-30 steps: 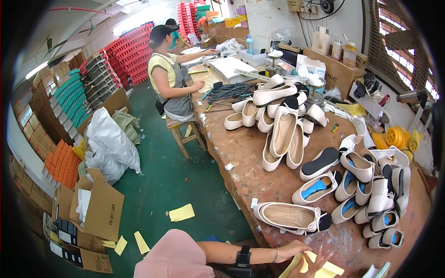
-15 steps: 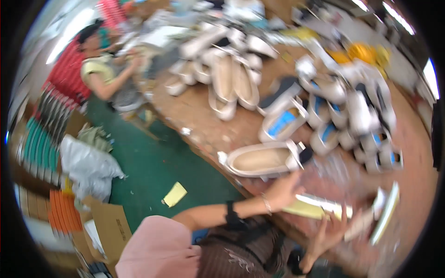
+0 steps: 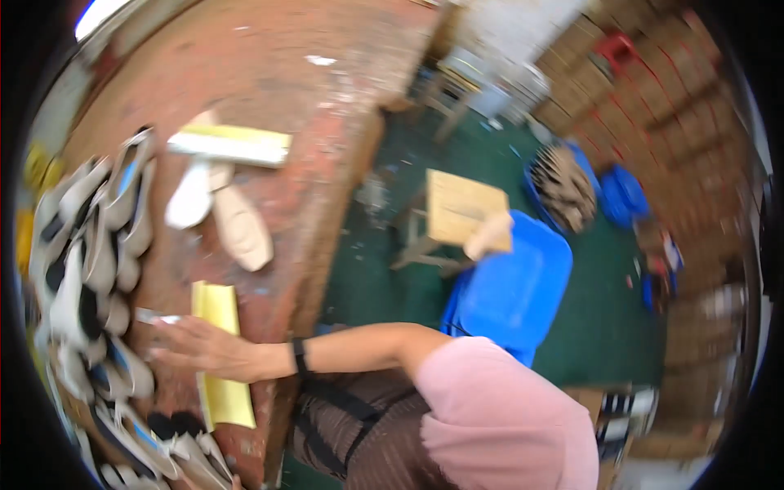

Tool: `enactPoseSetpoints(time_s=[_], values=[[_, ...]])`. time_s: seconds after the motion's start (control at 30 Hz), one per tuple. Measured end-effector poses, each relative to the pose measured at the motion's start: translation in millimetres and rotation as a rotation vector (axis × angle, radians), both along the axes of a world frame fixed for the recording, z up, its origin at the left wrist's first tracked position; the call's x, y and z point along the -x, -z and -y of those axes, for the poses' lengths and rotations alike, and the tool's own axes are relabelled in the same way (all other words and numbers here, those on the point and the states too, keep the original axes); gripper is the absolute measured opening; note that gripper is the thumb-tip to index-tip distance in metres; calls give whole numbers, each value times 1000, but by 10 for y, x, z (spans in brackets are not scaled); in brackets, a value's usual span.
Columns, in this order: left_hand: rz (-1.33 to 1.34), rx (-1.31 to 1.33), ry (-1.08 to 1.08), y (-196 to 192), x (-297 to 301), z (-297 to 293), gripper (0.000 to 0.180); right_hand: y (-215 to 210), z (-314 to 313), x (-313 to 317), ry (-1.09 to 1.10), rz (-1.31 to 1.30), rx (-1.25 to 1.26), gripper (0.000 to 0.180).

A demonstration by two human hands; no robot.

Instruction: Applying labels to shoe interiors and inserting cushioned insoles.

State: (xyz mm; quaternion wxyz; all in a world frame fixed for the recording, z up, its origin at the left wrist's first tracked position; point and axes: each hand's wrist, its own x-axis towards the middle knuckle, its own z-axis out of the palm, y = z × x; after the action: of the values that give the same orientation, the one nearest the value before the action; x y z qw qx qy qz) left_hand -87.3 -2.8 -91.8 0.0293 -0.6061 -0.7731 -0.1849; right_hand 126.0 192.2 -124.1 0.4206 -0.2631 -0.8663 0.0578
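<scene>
My left hand, with a black band at the wrist, lies with fingers spread on a yellow sheet on the worn red-brown table. Nothing is clearly held in it. A small pale grey object lies just off its fingertips. Beyond the hand are two cream shoe pieces and a long yellow-and-white strip. Several pale shoes with blue linings are packed along the table's left side. My right hand is out of the picture. The picture is blurred.
A small wooden stool stands on the green floor beside the table. Next to it are a blue plastic tub and a blue basket of dark soles. Cardboard boxes stack up at the far right.
The view has swung round sharply, so the table now runs up the left side. My left hand has moved from the cream shoe to the yellow sheet. My right hand has left the picture.
</scene>
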Motion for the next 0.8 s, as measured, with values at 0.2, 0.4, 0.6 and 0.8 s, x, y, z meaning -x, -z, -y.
enactPoseSetpoints(time_s=[0.2,0.4,0.6,0.8], values=[[80,12,145,158,-193,-383,89,-298,-214,-9,173,-281,115,85],[229,40,255,75,-700,-561,89,-494,41,-383,-156,-628,402,101],[392,68,261,50,-998,-656,89,-540,162,-292,-443,-751,558,117],[883,76,173,120,-1178,-651,89,-802,217,-360,-541,-734,524,122]])
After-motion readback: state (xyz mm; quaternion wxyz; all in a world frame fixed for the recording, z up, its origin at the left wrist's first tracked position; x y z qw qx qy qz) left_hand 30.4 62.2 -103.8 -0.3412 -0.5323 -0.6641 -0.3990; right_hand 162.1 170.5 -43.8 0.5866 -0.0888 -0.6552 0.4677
